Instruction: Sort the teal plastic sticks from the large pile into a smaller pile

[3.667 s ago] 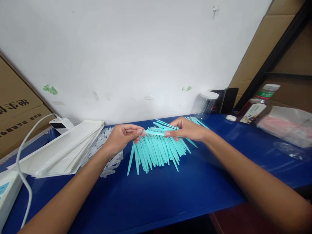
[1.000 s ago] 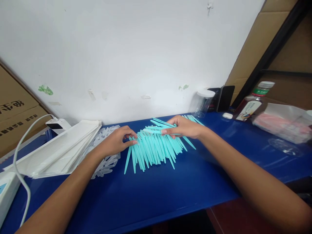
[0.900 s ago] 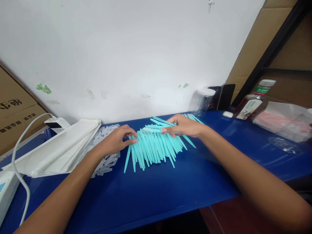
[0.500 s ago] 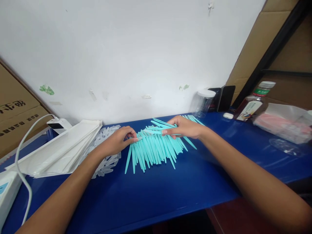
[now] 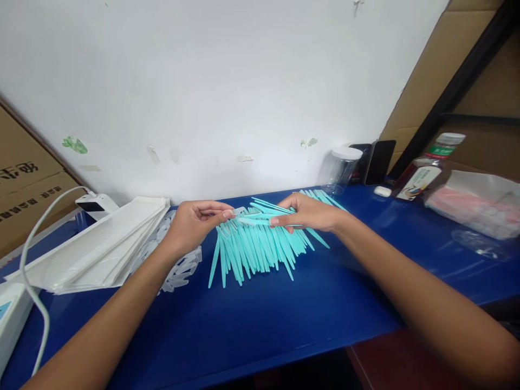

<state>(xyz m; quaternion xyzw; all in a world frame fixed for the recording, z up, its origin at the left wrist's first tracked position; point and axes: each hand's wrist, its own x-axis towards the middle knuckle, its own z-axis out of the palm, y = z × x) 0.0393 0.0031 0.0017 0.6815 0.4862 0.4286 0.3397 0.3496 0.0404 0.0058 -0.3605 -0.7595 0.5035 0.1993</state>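
Observation:
My left hand (image 5: 199, 222) pinches a small clear plastic cap (image 5: 239, 210) between thumb and fingertips. The cap is close to the tips of several slim turquoise eyebrow razors (image 5: 264, 208) that my right hand (image 5: 306, 212) grips in a fanned bunch; whether they touch I cannot tell. Beneath both hands spreads a row of turquoise razors (image 5: 255, 249), handle ends toward me, several with clear caps at their far ends. Beside my left wrist lies a heap of loose clear caps (image 5: 181, 271), partly hidden by my forearm.
White padded envelopes (image 5: 109, 244) are stacked at the left by a white cable (image 5: 26, 260). On the blue table (image 5: 260, 330), at the back right, stand a lidded clear jar (image 5: 341, 165), a phone (image 5: 379, 162) and a bottle (image 5: 426, 168). A plastic bag (image 5: 475, 203) lies beyond.
My left hand has risen from the row of razors, bringing the clear cap up to the tips of the held bunch. My right hand has kept its grip almost in place.

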